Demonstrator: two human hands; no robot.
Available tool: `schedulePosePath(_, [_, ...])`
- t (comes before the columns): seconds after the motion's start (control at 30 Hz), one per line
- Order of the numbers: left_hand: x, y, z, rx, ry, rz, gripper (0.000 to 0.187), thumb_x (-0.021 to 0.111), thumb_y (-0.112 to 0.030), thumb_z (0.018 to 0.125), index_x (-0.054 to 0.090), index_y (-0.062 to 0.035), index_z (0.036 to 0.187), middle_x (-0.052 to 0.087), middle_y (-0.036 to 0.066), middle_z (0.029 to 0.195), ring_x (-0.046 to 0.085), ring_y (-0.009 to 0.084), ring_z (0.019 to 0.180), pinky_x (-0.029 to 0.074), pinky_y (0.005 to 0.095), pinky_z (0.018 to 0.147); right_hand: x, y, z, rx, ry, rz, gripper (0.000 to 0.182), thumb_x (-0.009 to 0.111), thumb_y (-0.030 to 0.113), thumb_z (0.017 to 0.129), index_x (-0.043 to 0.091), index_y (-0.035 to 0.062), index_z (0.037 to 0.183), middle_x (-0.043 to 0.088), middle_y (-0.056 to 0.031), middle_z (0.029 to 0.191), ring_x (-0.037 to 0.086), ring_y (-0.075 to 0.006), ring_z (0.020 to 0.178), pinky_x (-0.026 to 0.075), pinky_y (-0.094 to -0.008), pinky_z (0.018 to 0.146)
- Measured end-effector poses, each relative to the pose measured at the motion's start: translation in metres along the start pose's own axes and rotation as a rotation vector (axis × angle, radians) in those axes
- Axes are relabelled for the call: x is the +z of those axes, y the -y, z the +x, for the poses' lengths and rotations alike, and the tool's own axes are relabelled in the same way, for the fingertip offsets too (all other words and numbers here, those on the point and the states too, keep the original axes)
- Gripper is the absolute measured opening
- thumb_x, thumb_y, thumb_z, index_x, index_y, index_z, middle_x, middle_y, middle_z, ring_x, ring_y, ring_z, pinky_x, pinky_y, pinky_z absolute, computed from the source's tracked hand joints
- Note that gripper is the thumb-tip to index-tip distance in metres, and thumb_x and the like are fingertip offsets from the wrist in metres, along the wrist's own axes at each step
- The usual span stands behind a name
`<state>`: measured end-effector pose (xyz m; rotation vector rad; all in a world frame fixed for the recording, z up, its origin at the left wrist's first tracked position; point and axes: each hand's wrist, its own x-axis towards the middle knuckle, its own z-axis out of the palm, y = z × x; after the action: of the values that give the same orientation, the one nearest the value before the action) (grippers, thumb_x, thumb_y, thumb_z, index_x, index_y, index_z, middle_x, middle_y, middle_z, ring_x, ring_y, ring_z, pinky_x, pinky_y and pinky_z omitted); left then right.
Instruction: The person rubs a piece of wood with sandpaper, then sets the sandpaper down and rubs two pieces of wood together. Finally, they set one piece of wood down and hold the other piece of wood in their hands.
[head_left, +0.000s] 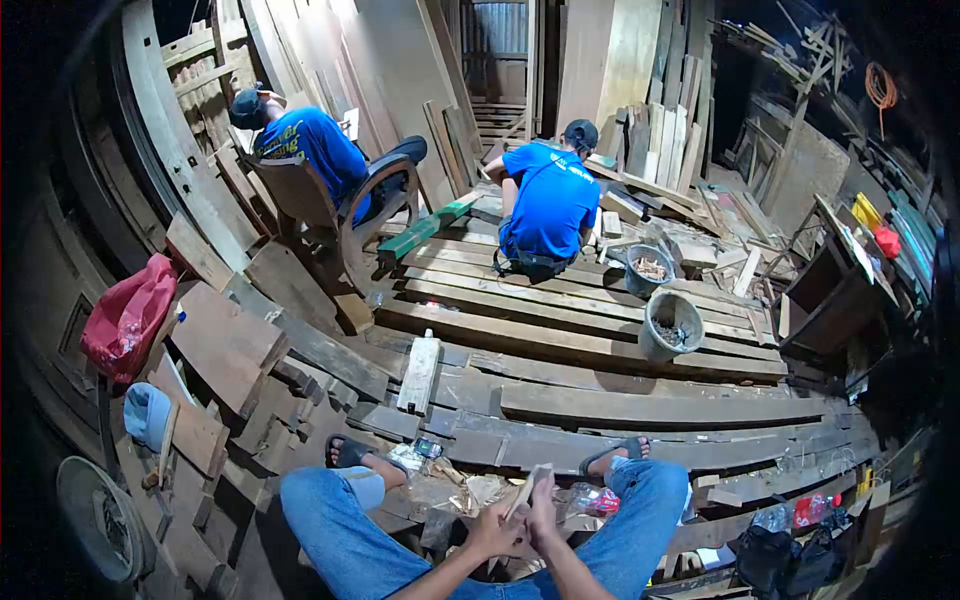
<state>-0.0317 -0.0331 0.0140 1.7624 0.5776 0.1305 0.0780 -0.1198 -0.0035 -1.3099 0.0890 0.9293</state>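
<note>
Sitting between left hand [492,530] and right hand [541,518]: a wooden piece [523,494].

Head cam (wide), fwd/down.

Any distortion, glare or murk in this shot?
Head view: fisheye bending and black rounded borders at the edges; pale glare on the upright panels; dark bundle at lower right sinks into shadow; left hand and right hand readable, though small.
</note>
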Motion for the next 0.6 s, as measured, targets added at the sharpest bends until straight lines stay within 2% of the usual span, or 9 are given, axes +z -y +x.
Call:
schedulePosePath(0.1, [-0.001,-0.009,0.012,0.177,-0.117,0.081,0.079,0.054,-0.072,0.093,0.053,-0.0132,0.147,0.07,0.027,0.11,0.068,0.0468,0.105,0.055,0.0497,0.086,-0.01,-0.03,0.023,-0.085,0.01,0.006,0.076,0.035,0.061,0.107,0.011,0.0188,0.165,0.04,-0.0134,0.149,0.047,-0.0273,0.131,0.047,-0.0396,0.105])
schedulePosePath(0.13, [-0.005,-0.023,0.003,0.113,-0.041,0.175,0.092,0.046,-0.076,0.095,0.05,-0.0006,0.147,0.064,0.03,0.13,0.062,0.0441,0.122,0.05,0.0466,0.1,-0.012,-0.037,0.026,-0.108,0.014,0.005,0.076,0.035,0.06,0.107,0.011,0.0179,0.165,0.043,-0.0122,0.146,0.05,-0.0259,0.127,0.047,-0.0392,0.104])
schedulePosePath(0.17, [-0.007,-0.032,-0.002,0.142,-0.059,0.168,0.092,0.046,-0.076,0.095,0.051,-0.0004,0.147,0.063,0.03,0.131,0.062,0.0437,0.123,0.05,0.0465,0.101,-0.015,-0.044,0.029,-0.131,0.017,0.005,0.076,0.036,0.06,0.108,0.012,0.017,0.165,0.046,-0.0111,0.143,0.054,-0.0245,0.124,0.048,-0.0388,0.103])
schedulePosePath(0.23, [-0.007,-0.043,-0.006,0.207,-0.089,0.154,0.091,0.046,-0.075,0.095,0.051,-0.0001,0.146,0.062,0.03,0.133,0.061,0.043,0.125,0.05,0.0464,0.103,0.013,0.006,-0.005,-0.051,-0.056,0.019,0.073,0.036,0.057,0.108,0.013,0.0177,0.165,0.045,-0.0107,0.145,0.052,-0.024,0.126,0.047,-0.0384,0.102])
schedulePosePath(0.27, [0.002,-0.012,0.0,0.32,-0.21,0.186,0.081,0.052,-0.071,0.094,0.053,-0.0078,0.145,0.069,0.028,0.115,0.066,0.0482,0.108,0.055,0.05,0.088,0.011,-0.003,-0.008,-0.01,-0.036,0.0,0.073,0.036,0.057,0.108,0.012,0.018,0.165,0.044,-0.0108,0.147,0.051,-0.0244,0.129,0.046,-0.0381,0.104])
schedulePosePath(0.37, [-0.011,-0.031,0.004,0.185,-0.13,0.158,0.084,0.051,-0.073,0.093,0.05,-0.0092,0.148,0.07,0.028,0.11,0.067,0.0489,0.104,0.055,0.0511,0.085,0.014,-0.05,-0.011,-0.082,0.034,0.109,0.082,0.037,0.062,0.106,0.009,0.0125,0.165,0.029,-0.0146,0.162,0.03,-0.028,0.149,0.03,-0.0407,0.119])
schedulePosePath(0.43, [-0.005,-0.018,0.004,0.209,-0.092,0.223,0.089,0.05,-0.076,0.092,0.046,-0.011,0.152,0.07,0.028,0.105,0.067,0.0483,0.102,0.055,0.0514,0.082,0.009,-0.015,-0.006,0.103,0.025,0.175,0.074,0.037,0.062,0.106,0.024,0.0124,0.16,0.04,-0.0138,0.151,0.043,-0.0232,0.137,0.041,-0.0386,0.11])
schedulePosePath(0.5, [0.001,-0.017,0.001,0.165,-0.013,0.233,0.091,0.049,-0.078,0.091,0.044,-0.0111,0.153,0.07,0.028,0.106,0.067,0.048,0.103,0.055,0.0512,0.081,-0.001,-0.01,0.014,-0.185,-0.031,0.066,0.067,0.037,0.061,0.107,0.039,0.012,0.152,0.051,-0.0101,0.137,0.055,-0.0177,0.122,0.051,-0.0366,0.098])
schedulePosePath(0.6, [-0.002,-0.012,0.013,0.188,-0.038,0.14,0.09,0.043,-0.079,0.093,0.045,-0.0112,0.153,0.07,0.029,0.105,0.068,0.0481,0.1,0.055,0.0512,0.079,-0.002,-0.029,0.0,-0.047,-0.002,0.085,0.064,0.035,0.057,0.109,0.032,0.0157,0.158,0.052,-0.007,0.137,0.055,-0.0173,0.122,0.049,-0.0356,0.1])
